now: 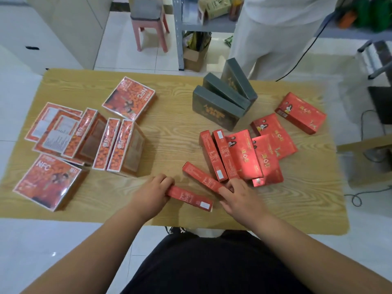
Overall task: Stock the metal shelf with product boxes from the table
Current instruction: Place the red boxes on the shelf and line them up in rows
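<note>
Near the front edge of the wooden table (pixel 174 132) my left hand (pixel 151 193) grips one end of a narrow red box (pixel 189 198) that stands on its long edge. My right hand (pixel 240 197) holds the near end of a second narrow red box (pixel 200 176), angled up to the left. Several more red boxes (pixel 244 153) lie jumbled just beyond my right hand. Orange NFC boxes (pixel 118 145) crowd the table's left side. Three dark grey boxes (pixel 218 107) lean together at the back. The grey metal shelf (pixel 180 35) stands beyond the table.
A person in white clothes (pixel 273 32) stands at the shelf, just behind the table's far right. A pink stool (pixel 149 24) and an open cardboard box (pixel 196 54) sit on the floor. A black cable (pixel 305 52) hangs at the right; white cabinets stand at left.
</note>
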`<state>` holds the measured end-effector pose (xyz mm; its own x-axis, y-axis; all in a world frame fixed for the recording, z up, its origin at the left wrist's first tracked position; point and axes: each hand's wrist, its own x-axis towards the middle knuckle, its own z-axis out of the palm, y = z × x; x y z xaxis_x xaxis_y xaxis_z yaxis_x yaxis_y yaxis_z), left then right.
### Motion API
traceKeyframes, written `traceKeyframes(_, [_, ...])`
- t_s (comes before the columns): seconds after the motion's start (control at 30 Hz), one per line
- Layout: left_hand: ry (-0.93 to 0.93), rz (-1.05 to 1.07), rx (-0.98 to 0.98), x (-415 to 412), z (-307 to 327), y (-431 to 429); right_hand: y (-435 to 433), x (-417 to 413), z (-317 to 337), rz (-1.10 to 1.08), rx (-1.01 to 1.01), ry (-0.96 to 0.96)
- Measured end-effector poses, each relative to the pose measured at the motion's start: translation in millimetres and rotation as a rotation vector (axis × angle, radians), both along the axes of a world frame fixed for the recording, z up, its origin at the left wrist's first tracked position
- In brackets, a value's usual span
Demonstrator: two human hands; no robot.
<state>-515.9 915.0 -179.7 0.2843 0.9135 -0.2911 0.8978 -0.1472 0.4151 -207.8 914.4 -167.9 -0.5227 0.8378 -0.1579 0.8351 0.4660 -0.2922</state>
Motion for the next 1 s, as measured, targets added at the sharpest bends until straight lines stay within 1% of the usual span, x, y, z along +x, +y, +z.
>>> traceKeyframes(0.07, [-0.025,0.132,-0.041,6.0,3.9,-8.3,0.5,6.5,2.8,0.032,0.002,0.000])
traceKeyframes(0.13, [-0.107,0.273,-0.119,9.1,7.2,-17.0,1.3,12.9,10.9,0.044,-0.046,0.004])
traceKeyframes(0.2, [-0.248,0.467,-0.217,13.4,14.7,-28.8,3.1,22.1,16.5,0.035,-0.167,0.019])
traceKeyframes(0.3, [-0.419,0.743,-0.304,27.6,27.5,-53.0,9.7,39.1,20.8,-0.037,-0.394,0.057])
traceKeyframes(0.4, [-0.669,0.990,-0.349,42.7,36.4,-86.3,16.2,52.1,25.4,-0.073,-0.520,0.187])
traceKeyframes(0.47, [-0.787,1.113,-0.336,52.7,42.0,-113.6,17.0,57.8,29.8,-0.061,-0.575,0.274])
traceKeyframes(0.57, [-0.924,1.296,-0.275,73.1,50.0,-158.8,13.6,59.3,34.8,-0.020,-0.646,0.383])
traceKeyframes(0.67, [-1.014,1.479,-0.144,92.0,58.1,-202.4,1.5,50.4,40.1,-0.051,-0.744,0.481])
traceKeyframes(0.8, [-0.973,1.734,0.062,93.7,70.6,-266.0,-13.9,16.5,55.6,-0.164,-0.925,0.648])
traceKeyframes(0.9, [-0.946,1.875,0.211,86.3,75.9,-324.7,-26.1,-20.6,62.0,-0.163,-0.977,0.637])
traceKeyframes(1.0, [-0.920,1.988,0.321,84.3,75.4,-383.9,-45.3,-63.3,70.8,-0.105,-0.914,0.569])
